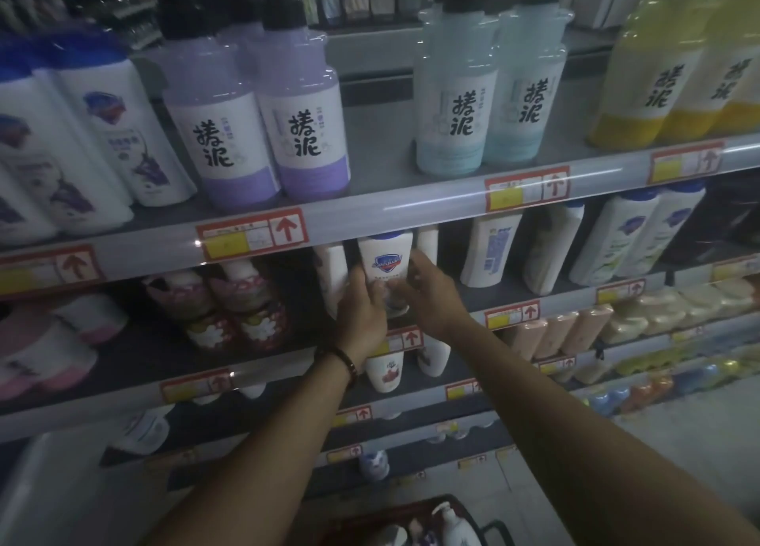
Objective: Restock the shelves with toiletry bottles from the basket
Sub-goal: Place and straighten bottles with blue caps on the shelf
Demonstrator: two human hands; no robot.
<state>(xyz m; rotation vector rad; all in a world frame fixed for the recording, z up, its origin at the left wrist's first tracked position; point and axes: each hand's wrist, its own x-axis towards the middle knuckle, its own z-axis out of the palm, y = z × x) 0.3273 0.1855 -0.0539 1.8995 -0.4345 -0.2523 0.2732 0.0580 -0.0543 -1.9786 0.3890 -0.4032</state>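
Restocking midway: 1 white bottle going onto the second shelf, more waiting in the basket.

Left hand [362,305] and right hand [427,290] both wrap the lower half of a white bottle [385,257] with a blue cap, upright at the front edge of the second shelf [575,305], just under the top shelf's price rail [370,212]; whether its base is down yet is hidden. Its blue shield logo looks like Safeguard; small print unreadable. Similar white bottles stand touching or just beside it. Top shelf holds purple pump bottles [255,134], pale blue and yellow ones, each with 2 bold black Chinese characters. Red price tags carry up arrows. Basket [448,504] at bottom frame edge shows at least 1 pump bottle [456,525], so, judging by that, work remains.
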